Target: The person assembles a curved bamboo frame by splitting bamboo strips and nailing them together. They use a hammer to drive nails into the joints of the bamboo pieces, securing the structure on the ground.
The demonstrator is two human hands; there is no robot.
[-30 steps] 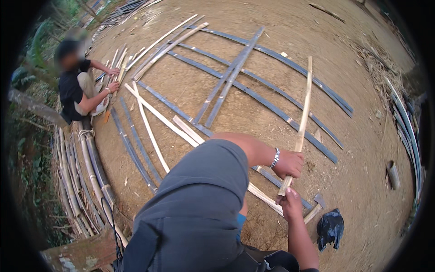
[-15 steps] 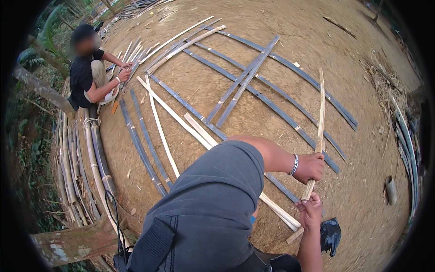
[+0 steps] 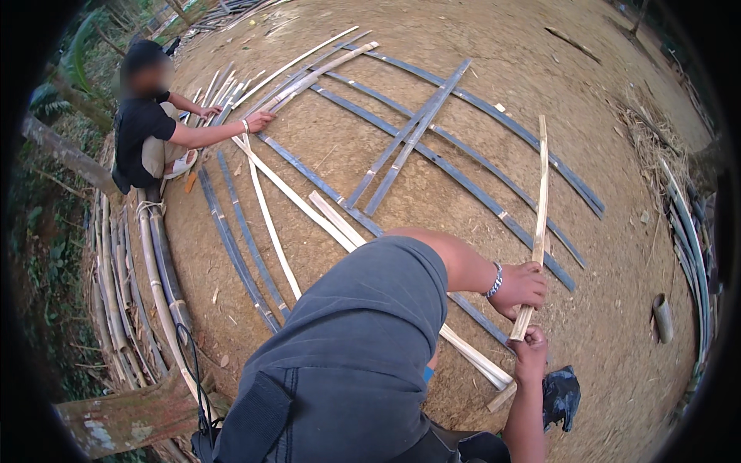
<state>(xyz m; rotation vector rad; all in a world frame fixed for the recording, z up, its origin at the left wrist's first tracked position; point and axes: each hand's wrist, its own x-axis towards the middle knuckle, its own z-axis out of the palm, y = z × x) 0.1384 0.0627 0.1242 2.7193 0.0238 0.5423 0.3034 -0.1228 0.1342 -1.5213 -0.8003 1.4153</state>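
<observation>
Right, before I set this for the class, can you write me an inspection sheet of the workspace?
Surface: bare dirt ground with scattered chips.
Job's things: one long pale bamboo strip in hand; dark bamboo strips lie on the ground, some crossing; more pale strips lie by the leg.
Clutter: black plastic bag near the right forearm; short tube-like piece at far right.
Grippers: left hand grips the strip near its lower end; right hand is curled at that end, its hold unclear.
Cables: thin black cord, lower left; purpose unclear.
Surroundings: crouching co-worker and tied bamboo poles at left.
</observation>
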